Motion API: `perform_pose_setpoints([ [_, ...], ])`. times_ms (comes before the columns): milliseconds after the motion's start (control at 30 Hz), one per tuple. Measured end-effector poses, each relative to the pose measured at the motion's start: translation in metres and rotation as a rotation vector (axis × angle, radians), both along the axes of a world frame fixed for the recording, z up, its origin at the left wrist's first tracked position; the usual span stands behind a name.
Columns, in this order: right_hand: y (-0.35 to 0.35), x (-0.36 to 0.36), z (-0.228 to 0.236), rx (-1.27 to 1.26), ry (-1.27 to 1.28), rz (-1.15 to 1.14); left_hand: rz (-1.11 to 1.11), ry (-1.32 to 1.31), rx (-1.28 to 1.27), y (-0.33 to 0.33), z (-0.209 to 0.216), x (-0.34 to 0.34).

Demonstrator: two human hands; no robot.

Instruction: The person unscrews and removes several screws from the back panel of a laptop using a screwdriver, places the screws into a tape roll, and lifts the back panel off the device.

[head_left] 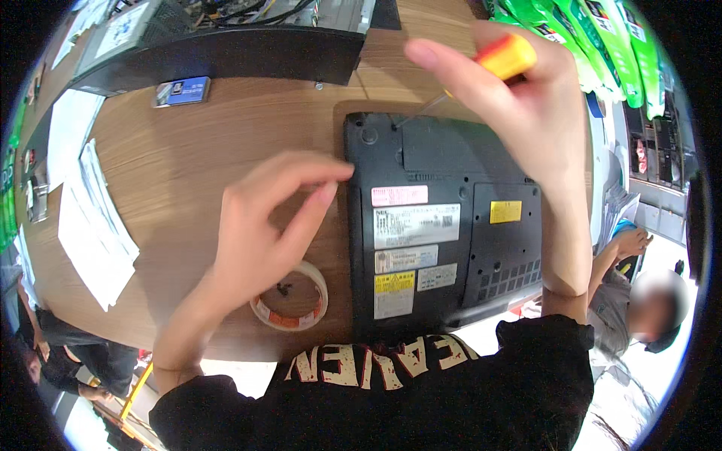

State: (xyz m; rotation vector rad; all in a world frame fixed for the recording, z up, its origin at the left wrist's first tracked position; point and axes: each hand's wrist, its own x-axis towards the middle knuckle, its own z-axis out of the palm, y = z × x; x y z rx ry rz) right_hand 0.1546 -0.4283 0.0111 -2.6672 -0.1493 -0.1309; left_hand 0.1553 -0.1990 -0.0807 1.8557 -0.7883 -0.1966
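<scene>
A black laptop [440,177] lies underside up on the wooden table, with labels and a vented cover showing. My right hand [530,105] is wrapped round a screwdriver [515,56] with a yellow and red handle. Its thin shaft slants down to the left, and the tip is at a screw hole near the laptop's far left corner. Beside the laptop's left edge, my left hand [274,218] has thumb and forefinger pinched together; anything between them is too small to make out. Below that hand lies a roll of tape [323,301] with small dark screws [284,289] inside its ring.
An open computer case [226,56] stands at the far left, a small blue box [184,91] in front of it. Paper sheets [94,225] lie on the left. Green packages [587,37] fill the far right corner. Another person [613,301] is at the right.
</scene>
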Motion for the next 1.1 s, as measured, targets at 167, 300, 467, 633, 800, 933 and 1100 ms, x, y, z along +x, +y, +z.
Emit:
perform_pose_setpoints([
  [167, 0.02, -0.004, 0.012, 0.082, -0.233, -0.018, 0.116, -0.449, -0.134, -0.06, 0.024, 0.022],
  [300, 0.015, -0.002, 0.005, -0.072, -0.421, -0.031, 0.217, -0.594, -0.077, -0.084, 0.024, 0.033],
  [467, -0.005, -0.016, 0.013, 0.626, -0.407, 0.095, 0.064, -0.34, 0.121, -0.091, 0.026, 0.034],
  [633, -0.01, -0.02, 0.02, 0.299, -0.49, 0.479, -0.062, -0.255, 0.211, -0.082, 0.024, 0.043],
  [800, 0.0, -0.039, 0.048, -0.168, -0.415, 0.265, -0.119, -0.188, -0.168, -0.084, 0.014, 0.036],
  [933, 0.005, -0.033, 0.039, -0.52, -0.427, -0.038, -0.038, -0.162, -0.147, -0.085, 0.045, 0.016],
  [1100, 0.02, -0.046, 0.057, -0.305, -0.447, 0.043, -0.092, -0.092, -0.021, -0.078, 0.039, 0.036],
])
